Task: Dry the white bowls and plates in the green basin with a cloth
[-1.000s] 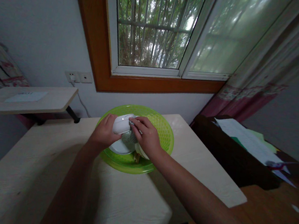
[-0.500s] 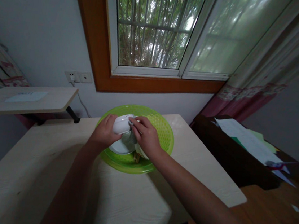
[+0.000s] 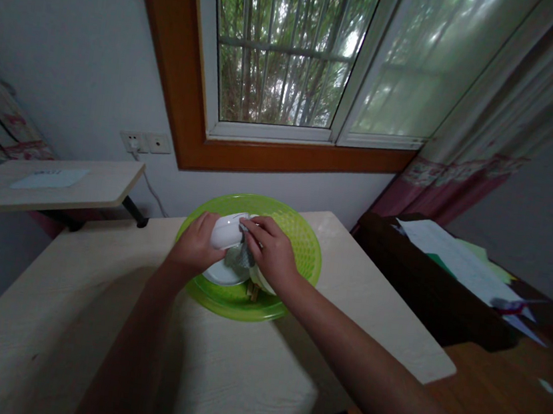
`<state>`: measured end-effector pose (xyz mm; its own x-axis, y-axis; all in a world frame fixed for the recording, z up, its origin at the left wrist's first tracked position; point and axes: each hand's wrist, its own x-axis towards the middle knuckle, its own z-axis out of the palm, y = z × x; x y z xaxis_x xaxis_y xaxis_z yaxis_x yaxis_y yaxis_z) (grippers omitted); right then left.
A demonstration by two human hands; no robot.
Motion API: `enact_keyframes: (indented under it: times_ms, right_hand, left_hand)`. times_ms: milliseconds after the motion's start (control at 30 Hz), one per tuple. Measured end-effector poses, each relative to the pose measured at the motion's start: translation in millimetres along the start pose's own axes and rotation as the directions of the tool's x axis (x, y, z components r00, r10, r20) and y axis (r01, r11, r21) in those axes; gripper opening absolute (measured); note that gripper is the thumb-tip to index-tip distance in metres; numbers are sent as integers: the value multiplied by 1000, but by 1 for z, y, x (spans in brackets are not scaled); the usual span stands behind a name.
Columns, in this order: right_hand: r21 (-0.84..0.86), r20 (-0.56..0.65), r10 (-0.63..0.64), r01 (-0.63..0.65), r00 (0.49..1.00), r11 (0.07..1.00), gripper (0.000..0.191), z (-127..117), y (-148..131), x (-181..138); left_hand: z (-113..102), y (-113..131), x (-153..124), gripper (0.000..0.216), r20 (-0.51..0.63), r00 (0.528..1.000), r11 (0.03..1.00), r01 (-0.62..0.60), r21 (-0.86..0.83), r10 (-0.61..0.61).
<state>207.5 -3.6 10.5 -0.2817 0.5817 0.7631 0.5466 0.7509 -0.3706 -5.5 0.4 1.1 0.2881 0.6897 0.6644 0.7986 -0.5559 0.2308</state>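
Observation:
Over the green plastic basket (image 3: pixel 308 251), my left hand (image 3: pixel 191 247) is closed around a glossy white rounded piece (image 3: pixel 226 232), which looks like a small cup or bowl tilted on its side. The fingers of my right hand (image 3: pixel 274 250) are pinched at its right edge, on a grey textured cloth-like piece (image 3: pixel 240 255) that hangs below them. Part of the grey piece is hidden by the fingers. Under the hands, a white plate (image 3: pixel 225 274) lies in the basket. Beside it are small light-brown wooden pieces (image 3: pixel 253 291) and a pale rounded thing, mostly covered by my right hand.
The basket stands on a light wooden table (image 3: pixel 245 378) below a barred window (image 3: pixel 296 48). A raised shelf (image 3: pixel 102 189) with a paper sheet is at the left. To the right, papers (image 3: pixel 456 259) lie on dark furniture (image 3: pixel 418 288). A cord runs from the wall socket (image 3: pixel 134 142).
Both hands stay nearly in place. The white rounded piece has shifted very slightly to the right in my left hand's grip.

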Motion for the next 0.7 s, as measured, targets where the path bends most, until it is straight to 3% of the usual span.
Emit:
enact_keyframes:
  times_ms: [700]
  right_hand:
    - [1,-12,-10,10,1000,1000,27,0,0,1]
  left_hand:
    - [0,0,0,53,16,1000,1000,2,5,-2]
